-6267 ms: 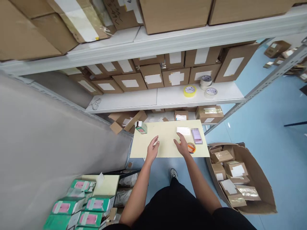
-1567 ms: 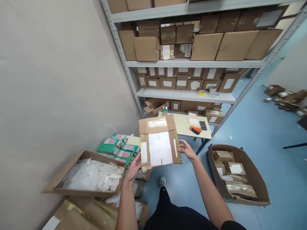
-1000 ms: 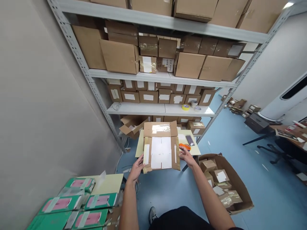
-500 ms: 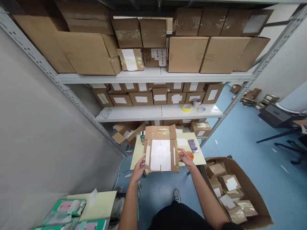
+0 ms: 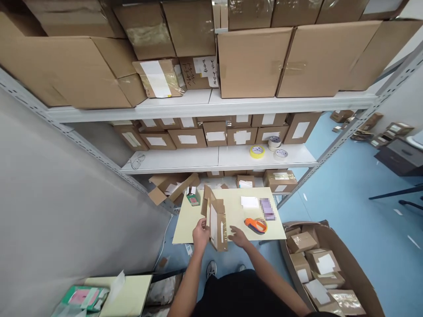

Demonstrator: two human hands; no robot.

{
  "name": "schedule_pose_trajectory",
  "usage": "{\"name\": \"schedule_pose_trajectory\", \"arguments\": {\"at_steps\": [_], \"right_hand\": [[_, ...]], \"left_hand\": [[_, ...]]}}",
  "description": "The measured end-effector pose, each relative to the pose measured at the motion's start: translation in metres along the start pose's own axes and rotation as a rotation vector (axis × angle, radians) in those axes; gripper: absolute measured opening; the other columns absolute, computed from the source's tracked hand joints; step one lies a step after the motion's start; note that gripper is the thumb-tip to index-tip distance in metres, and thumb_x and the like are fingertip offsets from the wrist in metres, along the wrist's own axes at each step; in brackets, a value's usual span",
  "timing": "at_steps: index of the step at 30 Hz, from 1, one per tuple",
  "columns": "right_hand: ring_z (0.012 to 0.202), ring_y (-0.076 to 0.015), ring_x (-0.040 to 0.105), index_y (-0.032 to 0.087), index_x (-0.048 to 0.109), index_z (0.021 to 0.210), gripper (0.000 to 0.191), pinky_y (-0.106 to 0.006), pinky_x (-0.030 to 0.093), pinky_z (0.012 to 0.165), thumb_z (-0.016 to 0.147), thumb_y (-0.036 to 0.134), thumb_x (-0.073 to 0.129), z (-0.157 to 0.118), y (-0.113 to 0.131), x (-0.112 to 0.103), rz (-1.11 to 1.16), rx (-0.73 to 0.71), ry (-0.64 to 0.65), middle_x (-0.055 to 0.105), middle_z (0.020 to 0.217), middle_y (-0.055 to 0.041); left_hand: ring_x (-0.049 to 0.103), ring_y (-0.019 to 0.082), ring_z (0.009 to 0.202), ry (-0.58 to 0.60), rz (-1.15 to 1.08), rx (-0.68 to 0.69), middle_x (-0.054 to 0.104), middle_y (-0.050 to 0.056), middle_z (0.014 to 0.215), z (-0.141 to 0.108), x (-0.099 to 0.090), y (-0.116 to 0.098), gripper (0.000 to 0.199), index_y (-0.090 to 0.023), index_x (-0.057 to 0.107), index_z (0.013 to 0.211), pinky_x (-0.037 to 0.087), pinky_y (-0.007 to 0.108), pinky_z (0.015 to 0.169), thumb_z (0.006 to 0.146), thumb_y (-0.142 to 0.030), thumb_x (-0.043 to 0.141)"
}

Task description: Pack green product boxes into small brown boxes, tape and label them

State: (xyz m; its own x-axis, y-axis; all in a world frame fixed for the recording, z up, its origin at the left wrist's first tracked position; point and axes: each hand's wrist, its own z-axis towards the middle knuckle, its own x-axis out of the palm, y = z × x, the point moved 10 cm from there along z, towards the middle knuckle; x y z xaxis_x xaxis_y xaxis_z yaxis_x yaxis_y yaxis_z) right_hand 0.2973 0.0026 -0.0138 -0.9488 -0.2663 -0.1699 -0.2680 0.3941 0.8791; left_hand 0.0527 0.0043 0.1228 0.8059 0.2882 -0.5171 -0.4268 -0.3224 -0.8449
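Observation:
A flattened brown cardboard box (image 5: 220, 233) with white paper on its face stands folded partly inward over the table's front edge. My left hand (image 5: 201, 234) grips its left side, fingers closed on the cardboard. Beside the right panel is my right hand (image 5: 238, 236), fingers spread, close to the board with nothing in the grasp. On the cream table (image 5: 233, 193) an orange tape dispenser (image 5: 256, 226) lies right of my right hand. Behind it are white paper slips (image 5: 249, 202) and a blurred purple stack (image 5: 267, 209). A small green box (image 5: 193, 196) stands at the back left.
A metal shelf (image 5: 172, 159) packed with cartons rises behind the table, with tape rolls (image 5: 257, 152) on its middle level. To the right, a large open carton (image 5: 350, 264) holds several taped parcels. Green packages (image 5: 82, 296) lie on a side table at lower left.
The cardboard has folded from a flat, face-on position to a narrow upright one. My right hand has moved left with it, uncovering the tape dispenser. The view has shifted closer.

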Motion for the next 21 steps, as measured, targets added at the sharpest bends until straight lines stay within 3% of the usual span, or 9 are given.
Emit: {"name": "schedule_pose_trajectory", "arguments": {"at_steps": [2,4,9,11,15,19,21], "right_hand": [[0.127,-0.0359,0.063,0.031,0.068,0.135,0.081,-0.052,0.05,0.108,0.057,0.031,0.087,-0.011,0.011,0.026,0.015,-0.153,0.081,0.07,0.136,-0.0079],[0.13,-0.037,0.061,0.036,0.066,0.138,0.086,-0.055,0.05,0.109,0.056,0.034,0.09,-0.018,0.026,0.036,0.034,-0.263,0.042,0.066,0.143,-0.0057],[0.122,-0.0348,0.067,0.031,0.072,0.131,0.053,-0.054,0.052,0.107,0.08,0.04,0.066,-0.015,0.057,0.014,0.09,-0.287,-0.203,0.074,0.13,-0.0077],[0.119,-0.0339,0.069,0.028,0.073,0.13,0.051,-0.053,0.05,0.11,0.082,0.041,0.062,-0.015,0.065,-0.003,0.092,-0.267,-0.283,0.077,0.123,-0.0089],[0.127,-0.0346,0.065,0.025,0.077,0.123,0.05,-0.052,0.043,0.117,0.079,0.047,0.065,-0.025,0.07,-0.034,0.139,-0.261,-0.412,0.077,0.124,-0.0111],[0.128,-0.0358,0.063,0.025,0.081,0.115,0.047,-0.056,0.039,0.12,0.08,0.055,0.067,-0.042,0.068,-0.047,0.162,-0.283,-0.433,0.076,0.124,-0.0127],[0.129,-0.0362,0.063,0.025,0.081,0.113,0.048,-0.057,0.037,0.12,0.081,0.059,0.068,-0.05,0.068,-0.048,0.16,-0.287,-0.421,0.077,0.122,-0.0134]], "left_hand": [[0.073,0.025,0.095,-0.018,0.011,0.065,0.076,0.007,0.101,-0.001,0.018,-0.009,0.035,-0.022,0.07,0.105,0.056,0.038,0.093,0.071,-0.015,0.063],[0.072,0.026,0.097,0.001,-0.022,0.109,0.074,0.01,0.106,-0.001,0.033,-0.018,0.034,-0.021,0.07,0.107,0.055,0.04,0.095,0.073,-0.016,0.064],[0.071,0.024,0.103,0.268,-0.246,0.126,0.07,0.013,0.121,0.016,0.063,-0.034,0.057,-0.02,0.058,0.14,0.055,0.039,0.097,0.085,-0.032,0.068],[0.071,0.023,0.104,0.306,-0.285,0.106,0.069,0.014,0.123,0.037,0.057,-0.034,0.061,-0.02,0.055,0.145,0.055,0.038,0.097,0.087,-0.038,0.069],[0.07,0.024,0.105,0.229,-0.24,-0.008,0.064,0.017,0.132,0.103,0.03,-0.021,0.071,-0.02,0.052,0.148,0.054,0.038,0.096,0.085,-0.046,0.074],[0.067,0.027,0.117,0.34,-0.225,-0.077,0.056,0.02,0.148,0.162,0.032,-0.026,0.079,-0.021,0.049,0.15,0.055,0.035,0.091,0.084,-0.055,0.075],[0.062,0.029,0.125,0.384,-0.257,-0.02,0.053,0.021,0.152,0.184,0.036,-0.041,0.082,-0.022,0.049,0.15,0.055,0.036,0.092,0.083,-0.062,0.074]]}}
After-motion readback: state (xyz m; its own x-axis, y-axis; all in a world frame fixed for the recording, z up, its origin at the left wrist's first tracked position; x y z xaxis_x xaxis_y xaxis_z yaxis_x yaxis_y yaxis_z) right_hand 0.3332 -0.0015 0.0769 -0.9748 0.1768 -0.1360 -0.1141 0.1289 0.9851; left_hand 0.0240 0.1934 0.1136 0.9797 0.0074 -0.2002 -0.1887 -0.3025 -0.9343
